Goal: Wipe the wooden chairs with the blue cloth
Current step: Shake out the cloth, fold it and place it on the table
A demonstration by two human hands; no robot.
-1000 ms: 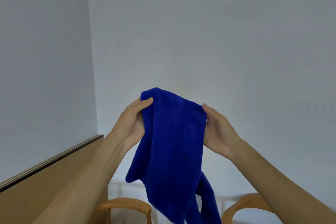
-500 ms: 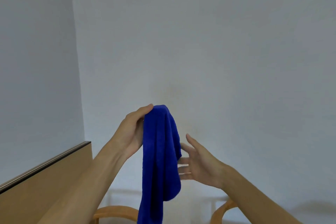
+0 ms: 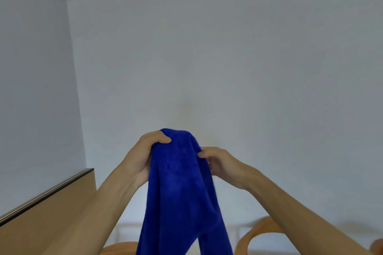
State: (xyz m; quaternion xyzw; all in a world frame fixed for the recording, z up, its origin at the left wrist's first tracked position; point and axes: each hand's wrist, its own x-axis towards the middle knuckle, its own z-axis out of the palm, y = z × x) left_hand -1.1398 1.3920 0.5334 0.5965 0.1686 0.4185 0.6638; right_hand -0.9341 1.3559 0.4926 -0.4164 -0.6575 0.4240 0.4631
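Both hands grasp the blue cloth (image 3: 182, 182): left hand (image 3: 143, 157), right hand (image 3: 219, 161). Wooden chairs (image 3: 263, 227) at 6 o'clock appear unwiped; wiping not yet begun.

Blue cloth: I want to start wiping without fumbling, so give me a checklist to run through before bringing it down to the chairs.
1. Left hand grips the cloth at its top: ok.
2. Right hand pinches the cloth's right edge: ok.
3. Cloth folded into a wiping pad: not ok, it hangs long and loose between the forearms.
4. Chairs within view: ok, the right chair and the left chair show at the bottom edge.
5. Cloth touching a chair: not ok, it is held up in front of the wall.
6. Chair seats free of things: cannot tell, only curved back rails show.
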